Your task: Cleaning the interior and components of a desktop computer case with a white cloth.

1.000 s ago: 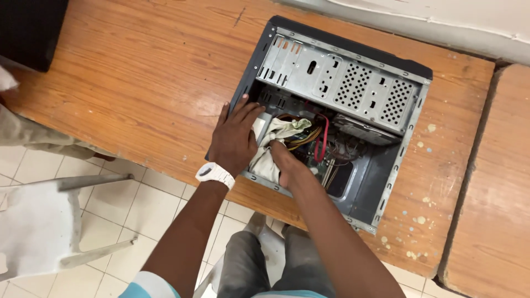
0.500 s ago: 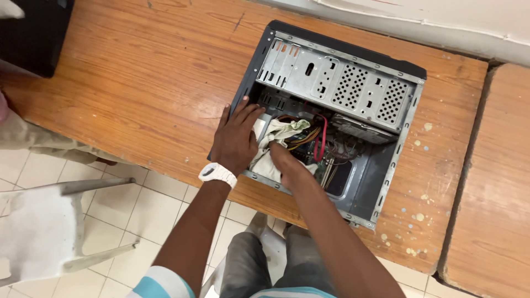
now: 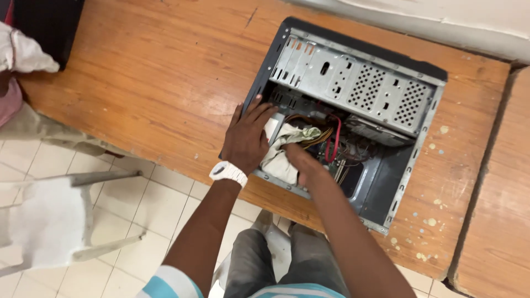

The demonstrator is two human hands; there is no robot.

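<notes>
The cloth (image 3: 284, 150), pale and crumpled, lies inside the open computer case (image 3: 353, 116) at the centre of the frame, and it has hardly shifted over the last second: it sits in the same bunched heap by the case's near left corner. Nearest to us, our left hand (image 3: 247, 140), with a white watch (image 3: 228, 173) on its wrist, rests flat and spread on the case's left edge, as it did a moment ago. Our right hand (image 3: 301, 161) is pressed down onto the cloth, fingers curled into it; we cannot tell how firmly it grips. So the wiping seems to stay on one spot, with little ground covered yet. Just beyond the cloth run the red cable (image 3: 334, 144) and a bundle of yellow wires (image 3: 316, 138). Farther up sits the perforated metal drive cage (image 3: 359, 83). The whole view has slid slightly rightward and down, which is our head moving, not the case on the wooden table (image 3: 138, 77).
</notes>
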